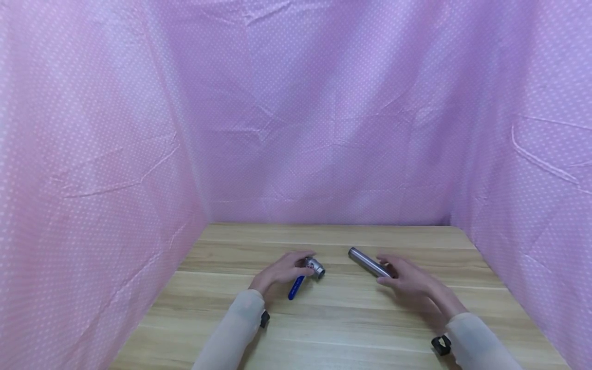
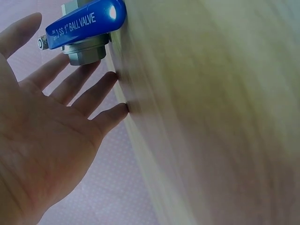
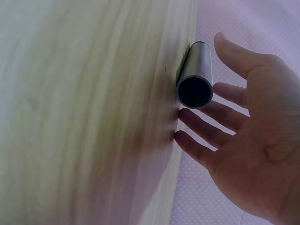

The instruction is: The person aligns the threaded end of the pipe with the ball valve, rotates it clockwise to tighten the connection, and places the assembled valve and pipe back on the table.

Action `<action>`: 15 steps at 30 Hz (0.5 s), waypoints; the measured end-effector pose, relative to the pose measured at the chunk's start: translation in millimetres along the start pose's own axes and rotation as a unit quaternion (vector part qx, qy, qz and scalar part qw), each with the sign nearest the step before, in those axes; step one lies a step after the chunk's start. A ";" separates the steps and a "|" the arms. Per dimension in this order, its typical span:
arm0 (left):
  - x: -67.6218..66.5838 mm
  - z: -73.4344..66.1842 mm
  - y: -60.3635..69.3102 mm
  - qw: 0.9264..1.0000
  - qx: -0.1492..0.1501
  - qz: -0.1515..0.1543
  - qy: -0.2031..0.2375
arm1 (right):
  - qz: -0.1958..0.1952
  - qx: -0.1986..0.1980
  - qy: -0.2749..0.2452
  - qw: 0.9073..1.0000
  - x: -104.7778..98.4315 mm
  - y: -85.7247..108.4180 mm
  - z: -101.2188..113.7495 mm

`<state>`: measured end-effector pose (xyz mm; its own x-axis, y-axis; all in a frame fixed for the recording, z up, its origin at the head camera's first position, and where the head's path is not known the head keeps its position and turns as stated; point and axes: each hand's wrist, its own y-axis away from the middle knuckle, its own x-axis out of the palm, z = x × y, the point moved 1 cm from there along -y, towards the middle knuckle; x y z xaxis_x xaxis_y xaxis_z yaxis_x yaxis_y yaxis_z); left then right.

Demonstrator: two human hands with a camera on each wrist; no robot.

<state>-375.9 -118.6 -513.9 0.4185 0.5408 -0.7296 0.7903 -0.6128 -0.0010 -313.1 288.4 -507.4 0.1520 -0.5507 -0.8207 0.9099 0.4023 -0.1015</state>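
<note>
A metal ball valve (image 1: 316,268) with a blue lever handle (image 1: 296,288) lies on the wooden table. In the left wrist view the handle (image 2: 86,23) reads "SS 1" BALL VALVE". My left hand (image 1: 285,268) is beside the valve, its thumb and fingers spread around it without a closed grip. Farther right lies a hollow steel pipe (image 1: 368,261), slanting toward my right hand (image 1: 409,277). That hand's fingers are parted about the pipe's near end; the right wrist view shows the pipe's open end (image 3: 195,92) between thumb and fingers, not gripped. Whether any fingertip touches either piece, I cannot tell.
The light wood table (image 1: 342,329) runs back to a pink dotted cloth (image 1: 324,128), which also hangs at both sides. A black wrist mount (image 1: 441,345) shows under the right sleeve, another (image 1: 264,319) by the left sleeve.
</note>
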 end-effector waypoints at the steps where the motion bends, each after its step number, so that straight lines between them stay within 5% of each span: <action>1: 0.0 0.1 -0.4 1.000 -0.001 0.000 0.002 | 0.001 0.004 0.002 1.000 0.7 -0.5 -0.5; 15: -0.5 4.4 -1.2 0.999 -0.013 0.006 0.033 | -0.014 0.014 0.013 1.000 6.0 -5.3 -3.2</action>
<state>-379.0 -120.7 -516.6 0.4566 0.5710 -0.6823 0.7962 -0.6044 0.0269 -318.2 285.3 -513.6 0.1166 -0.5423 -0.8321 0.9239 0.3666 -0.1095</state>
